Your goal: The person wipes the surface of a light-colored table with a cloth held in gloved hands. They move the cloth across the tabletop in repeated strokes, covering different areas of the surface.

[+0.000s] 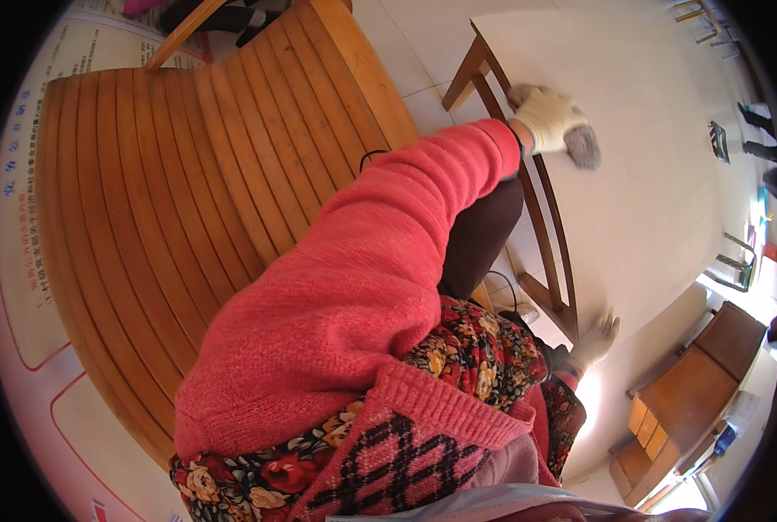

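A cream knitted glove covers my left hand [549,120], whose fingers are closed on a fuzzy grey cloth [583,148]. The cloth bulges out on both sides of the glove, over a broad pale tabletop [658,157] near its dark wooden edge. Lower right, my right hand [596,337] is also gloved in cream; its fingers stretch out beside the near corner of the table, with nothing seen in them. Whether that hand touches the tabletop, I cannot tell. My left sleeve [319,252] is pink knit and reaches across the view; the right forearm is mostly hidden.
A slatted wooden bench [171,174] fills the left, in front of a printed wall panel [23,226]. The table's brown wooden frame [549,222] stands close to my knee. At the right are wooden furniture [693,391], a chair [736,263] and a person's dark legs [758,130].
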The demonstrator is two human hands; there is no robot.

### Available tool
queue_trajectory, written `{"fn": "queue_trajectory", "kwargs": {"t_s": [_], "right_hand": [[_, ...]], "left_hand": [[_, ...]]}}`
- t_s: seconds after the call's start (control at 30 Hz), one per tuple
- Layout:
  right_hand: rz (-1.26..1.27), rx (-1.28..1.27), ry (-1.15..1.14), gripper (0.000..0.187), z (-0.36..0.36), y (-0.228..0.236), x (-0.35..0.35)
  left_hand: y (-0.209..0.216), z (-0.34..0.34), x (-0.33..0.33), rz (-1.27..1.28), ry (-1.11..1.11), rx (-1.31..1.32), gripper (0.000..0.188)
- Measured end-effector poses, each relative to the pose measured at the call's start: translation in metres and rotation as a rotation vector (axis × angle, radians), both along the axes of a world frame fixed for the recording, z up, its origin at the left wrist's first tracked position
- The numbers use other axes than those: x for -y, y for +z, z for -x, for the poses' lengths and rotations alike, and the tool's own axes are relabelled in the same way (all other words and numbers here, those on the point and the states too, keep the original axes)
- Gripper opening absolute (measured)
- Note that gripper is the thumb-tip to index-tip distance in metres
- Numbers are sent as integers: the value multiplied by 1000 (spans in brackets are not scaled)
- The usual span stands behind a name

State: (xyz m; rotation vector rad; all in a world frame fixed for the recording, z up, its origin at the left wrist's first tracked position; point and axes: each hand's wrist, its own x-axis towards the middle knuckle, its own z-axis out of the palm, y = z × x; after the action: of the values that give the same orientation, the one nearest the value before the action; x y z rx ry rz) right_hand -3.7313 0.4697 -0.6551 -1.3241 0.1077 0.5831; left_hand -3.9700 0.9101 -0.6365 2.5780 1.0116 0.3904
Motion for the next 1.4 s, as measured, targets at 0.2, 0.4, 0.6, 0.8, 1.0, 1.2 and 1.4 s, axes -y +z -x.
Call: {"fn": "queue_trajectory", "kwargs": {"t_s": [0.2,0.4,0.6,0.8,1.0,1.2,1.4], "right_hand": [[78,14,-23,58,0,1,-6],[256,181,1,56,-16,-10,-5],[197,2,-147,56,-35,0,-16],[265,172,137,53,-17,42,-83],[256,164,322,54,32,58,-203],[333,168,486,53,80,50,-283],[394,89,583,51,87,25,-303]], "left_hand": [[-8,127,-99,114,320,352,50],[-42,312,-141,460,909,687,60],[-57,447,-149,459,1337,567,65],[-66,477,-165,463,1559,406,87],[-71,474,-215,401,1525,241,81],[-102,449,-255,231,1317,-69,78],[-109,464,-268,127,1117,-257,73]]}}
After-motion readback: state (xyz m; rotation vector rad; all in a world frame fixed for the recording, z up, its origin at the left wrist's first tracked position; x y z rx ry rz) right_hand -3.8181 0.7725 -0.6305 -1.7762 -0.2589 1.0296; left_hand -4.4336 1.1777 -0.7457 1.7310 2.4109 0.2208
